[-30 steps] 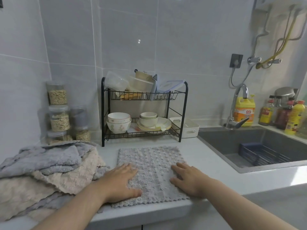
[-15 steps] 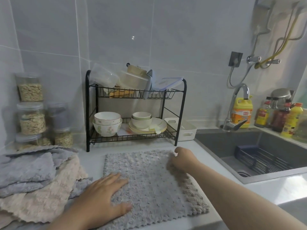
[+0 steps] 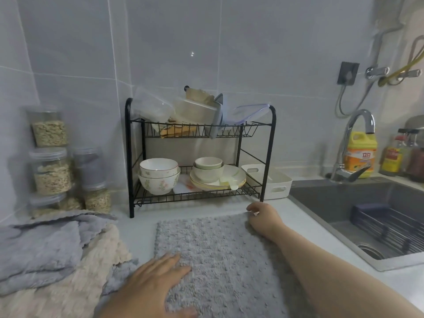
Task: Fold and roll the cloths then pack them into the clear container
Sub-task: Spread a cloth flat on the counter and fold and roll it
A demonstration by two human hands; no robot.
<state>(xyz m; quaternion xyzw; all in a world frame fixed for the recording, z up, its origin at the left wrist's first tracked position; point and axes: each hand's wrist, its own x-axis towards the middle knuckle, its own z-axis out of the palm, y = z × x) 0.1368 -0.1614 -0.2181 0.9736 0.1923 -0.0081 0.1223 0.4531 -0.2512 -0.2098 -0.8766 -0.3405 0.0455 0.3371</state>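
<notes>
While you hold the cloth at two points, take these hazards in order.

1. Cloth pile (image 3: 57, 260), left end of the worktop: a grey flap lies just beside your left wrist. It could probably get caught in the fold.
2. Left hand (image 3: 156, 285): fingers spread flat, palm pressing the near-left part of the grey cloth (image 3: 218, 255). Lift the palm too early and the cloth will likely slide, skewing the fold.
3. Right hand (image 3: 263, 216): fingers curled, pinching the cloth's far-right corner. The pinch is thin and the pile thick, so the corner may slip out. Your forearm lies along the right edge and could drag it.
4. Sink (image 3: 344, 203), right end of the worktop: it is near that edge, and a loose corner could drop in.

Materials and shapes.

- Clear jars (image 3: 50, 157), back-left corner: round, lidded and stacked, most holding pale flaky grain.
- Cloth pile: grey and beige, fluffy, crumpled, unfolded.
- Grey cloth, middle of the worktop: square, nubby pile, scalloped hem, lying flat and not yet folded.
- Dish rack (image 3: 266, 157), at the back edge behind the cloth: black wire, two tiers. Glazed bowls and plates sit below, and clear containers (image 3: 152, 111) and lids lean above. You cannot tell which of them is meant for packing.
- White basket (image 3: 275, 184), just right of the rack: plastic, slotted handles.
- Sink: dark, rectangular, with a wire basket inside.
</notes>
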